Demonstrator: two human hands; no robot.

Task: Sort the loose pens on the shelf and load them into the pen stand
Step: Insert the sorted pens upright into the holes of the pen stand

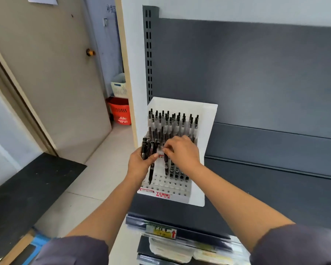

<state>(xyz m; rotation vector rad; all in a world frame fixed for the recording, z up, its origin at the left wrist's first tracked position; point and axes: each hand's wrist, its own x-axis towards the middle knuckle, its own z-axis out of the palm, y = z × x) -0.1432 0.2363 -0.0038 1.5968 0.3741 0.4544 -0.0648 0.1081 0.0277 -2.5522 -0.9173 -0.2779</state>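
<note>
Right hand (182, 152): fingertips (167, 150) pinch the top of one black pen (166, 166). The pen hangs tip-down just below them, its lower end at the stand's middle rows; can't tell if it's seated in a hole.

Left hand (139, 163): fingers curled around a bundle (147, 147) of black pens, thumb across the front, just left of the right fingertips. Bundle tops stick up above the fingers. One pen (151, 173) of it hangs lower than the rest, tip near the front-left holes.

Stand (196, 196): white, stepped, directly under and behind both hands, on the shelf (275, 197).
- Rows beyond the fingers: full of upright racked pens (172, 121), clicker ends up.
- Rows just below the right fingers: a few pens in, right side mostly.
- Front holes (166, 185), nearest the wrists: empty, also the left part below the left hand.

Progress, my read: well past halfway. Back is loaded, middle partly, front rows left. Remaining stock looks like the bundle only; no loose pens seen on the visible shelf. Sorting not checkable, all pens look alike and black.

Far left of the left hand, on the floor: red basket (120, 111), contents not visible; white basket (119, 85) above it, likewise.
</note>
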